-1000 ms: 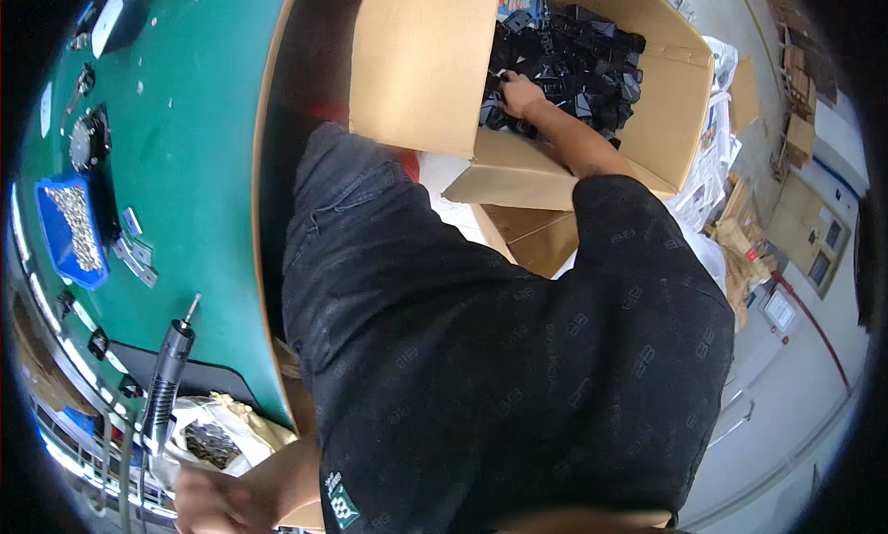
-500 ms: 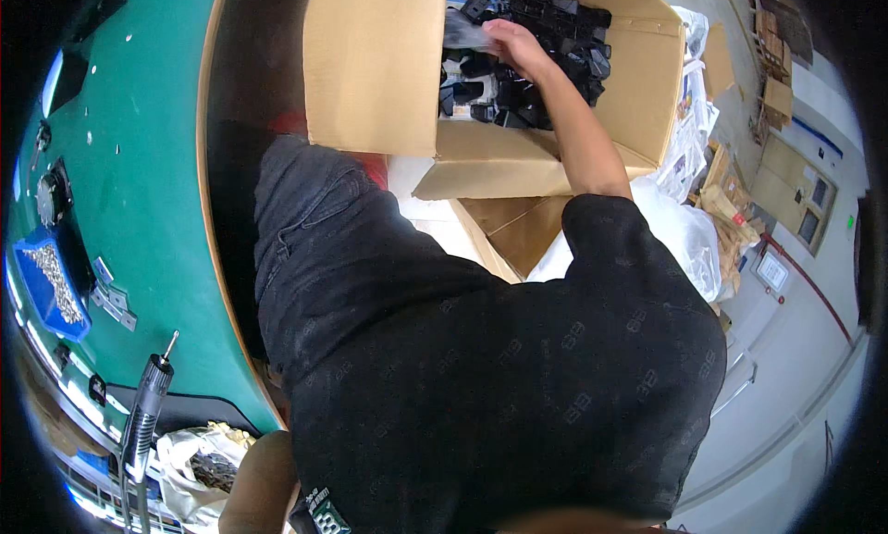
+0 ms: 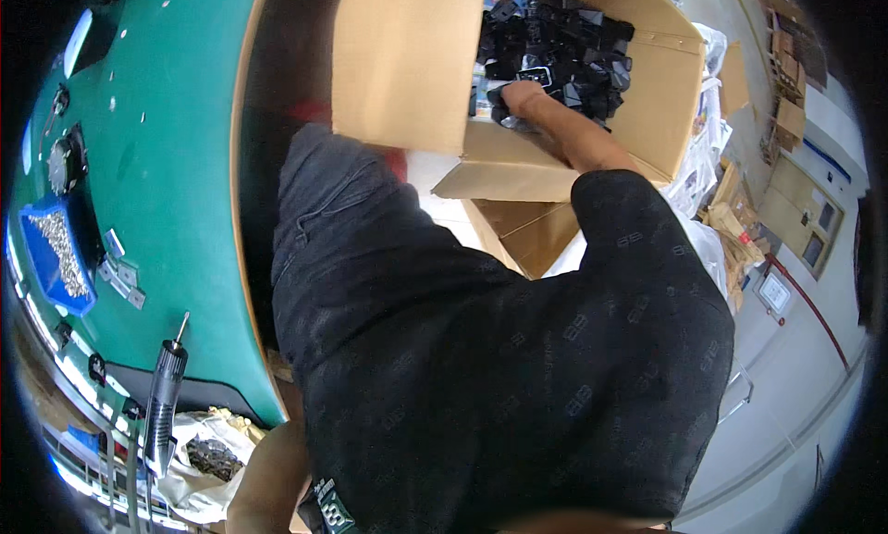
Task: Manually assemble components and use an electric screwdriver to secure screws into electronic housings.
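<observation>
My right hand (image 3: 524, 98) is down inside a large open cardboard box (image 3: 400, 67), at its near side. Its fingers are mostly hidden and look closed round a dark, shiny plastic part (image 3: 500, 105). Many black plastic parts (image 3: 555, 48) lie heaped in the box beyond the hand. Just past the knuckles is a black piece with a pale rectangular outline (image 3: 535, 75). Of my left arm (image 3: 268, 483) only a bare stretch shows at the lower left; the left hand is out of sight.
A green-topped workbench (image 3: 176, 173) runs along the left. On it are a blue bin of small metal fasteners (image 3: 60, 256), metal brackets (image 3: 122, 279) and a black electric screwdriver (image 3: 166, 395). White plastic bags (image 3: 708, 164) sit right of the box. Below is another open carton (image 3: 523, 229).
My right hand has moved nearer within the box, from the far part of the heap to the near side. The whole view has shifted, so the bench and box appear further right.
</observation>
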Demonstrator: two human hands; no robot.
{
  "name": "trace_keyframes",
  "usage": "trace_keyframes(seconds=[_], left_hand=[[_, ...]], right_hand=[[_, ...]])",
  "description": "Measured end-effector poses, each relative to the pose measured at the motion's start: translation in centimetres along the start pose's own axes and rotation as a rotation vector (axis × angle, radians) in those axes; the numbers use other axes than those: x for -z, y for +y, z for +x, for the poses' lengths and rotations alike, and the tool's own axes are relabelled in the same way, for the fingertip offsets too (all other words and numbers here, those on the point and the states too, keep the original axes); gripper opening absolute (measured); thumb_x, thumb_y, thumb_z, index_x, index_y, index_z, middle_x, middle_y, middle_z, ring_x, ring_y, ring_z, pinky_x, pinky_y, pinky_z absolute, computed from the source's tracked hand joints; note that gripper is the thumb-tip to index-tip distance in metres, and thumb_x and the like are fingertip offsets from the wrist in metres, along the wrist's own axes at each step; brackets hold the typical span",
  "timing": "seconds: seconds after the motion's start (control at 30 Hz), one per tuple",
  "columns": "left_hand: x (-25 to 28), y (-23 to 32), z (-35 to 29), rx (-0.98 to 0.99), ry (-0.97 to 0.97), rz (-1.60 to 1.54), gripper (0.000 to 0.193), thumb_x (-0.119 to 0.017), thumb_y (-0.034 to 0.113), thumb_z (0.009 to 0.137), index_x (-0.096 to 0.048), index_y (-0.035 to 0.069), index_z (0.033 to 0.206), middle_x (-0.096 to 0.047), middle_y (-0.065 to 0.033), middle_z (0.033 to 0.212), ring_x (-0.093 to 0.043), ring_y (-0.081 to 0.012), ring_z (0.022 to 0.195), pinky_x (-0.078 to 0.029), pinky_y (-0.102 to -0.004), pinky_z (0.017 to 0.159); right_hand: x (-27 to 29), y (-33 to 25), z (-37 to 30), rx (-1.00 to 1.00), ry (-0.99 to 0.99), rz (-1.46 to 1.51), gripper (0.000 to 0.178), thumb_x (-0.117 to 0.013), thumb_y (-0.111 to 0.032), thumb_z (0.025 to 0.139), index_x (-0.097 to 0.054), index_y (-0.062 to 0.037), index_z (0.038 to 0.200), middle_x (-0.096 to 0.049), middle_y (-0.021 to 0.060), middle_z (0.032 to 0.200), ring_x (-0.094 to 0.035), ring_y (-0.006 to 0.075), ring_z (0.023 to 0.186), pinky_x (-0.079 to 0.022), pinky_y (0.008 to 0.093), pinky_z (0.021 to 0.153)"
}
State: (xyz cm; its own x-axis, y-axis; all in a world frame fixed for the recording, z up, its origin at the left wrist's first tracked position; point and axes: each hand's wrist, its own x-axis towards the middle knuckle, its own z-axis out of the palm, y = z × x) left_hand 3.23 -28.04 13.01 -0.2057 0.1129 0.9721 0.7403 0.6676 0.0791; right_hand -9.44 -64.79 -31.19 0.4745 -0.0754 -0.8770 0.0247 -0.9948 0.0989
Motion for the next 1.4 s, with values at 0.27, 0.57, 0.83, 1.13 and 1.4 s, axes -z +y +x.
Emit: trace_keyframes(seconds=[0.27,0.57,0.83,1.13,1.4], left_hand=[[-8.5,2.2,3.3,0.449,0.444,1.739,0.011,-0.057,0.006,0.084,-0.057,0.002,0.094,-0.062,-0.0060,0.086,-0.062,-0.0109,0.076,-0.055,-0.0232,0.067],[-5.7,1.0,2.5,0.604,0.821,1.605,0.024,-0.063,0.004,0.075,-0.046,0.012,0.060,-0.046,0.0051,0.050,-0.046,-0.0029,0.043,-0.036,-0.0172,0.039],[-12.9,5.0,1.4,0.679,0.999,1.801,0.007,-0.059,0.014,0.079,-0.054,0.012,0.075,-0.051,0.0029,0.066,-0.045,-0.0080,0.054,-0.033,-0.0245,0.049],[-11.7,1.6,-8.6,1.735,1.196,2.177,0.012,-0.059,-0.006,0.080,-0.063,-0.008,0.092,-0.065,-0.0137,0.079,-0.058,-0.0150,0.064,-0.044,-0.0223,0.058],[-11.0,2.1,-12.2,1.780,1.267,2.172,0.009,-0.062,-0.001,0.081,-0.067,0.000,0.089,-0.065,-0.0036,0.076,-0.053,-0.0059,0.060,-0.043,-0.0186,0.057]], right_hand=[[0.1,0.1,-0.2,0.143,-0.075,-0.269,0.023,-0.059,-0.016,0.081,-0.069,-0.0091,0.100,-0.066,0.0107,0.108,-0.063,0.0256,0.100,-0.052,0.0373,0.080],[-1.2,0.3,-1.3,0.134,0.069,-0.281,0.024,-0.048,-0.014,0.085,-0.071,-0.0122,0.090,-0.068,0.0085,0.098,-0.066,0.0252,0.091,-0.053,0.0372,0.073],[-1.8,4.2,-2.7,0.218,0.162,-0.183,0.020,-0.051,-0.019,0.083,-0.066,-0.0076,0.086,-0.067,0.0148,0.086,-0.066,0.0311,0.078,-0.053,0.0423,0.066],[-0.3,1.1,-2.2,0.152,-0.009,-0.319,0.025,-0.064,-0.032,0.078,-0.069,-0.0115,0.091,-0.068,0.0113,0.097,-0.066,0.0262,0.090,-0.053,0.0385,0.074],[-2.1,1.0,-1.8,0.400,-0.025,-0.262,0.020,-0.049,-0.017,0.084,-0.067,-0.0103,0.087,-0.067,0.0135,0.090,-0.065,0.0300,0.083,-0.052,0.0418,0.065]])
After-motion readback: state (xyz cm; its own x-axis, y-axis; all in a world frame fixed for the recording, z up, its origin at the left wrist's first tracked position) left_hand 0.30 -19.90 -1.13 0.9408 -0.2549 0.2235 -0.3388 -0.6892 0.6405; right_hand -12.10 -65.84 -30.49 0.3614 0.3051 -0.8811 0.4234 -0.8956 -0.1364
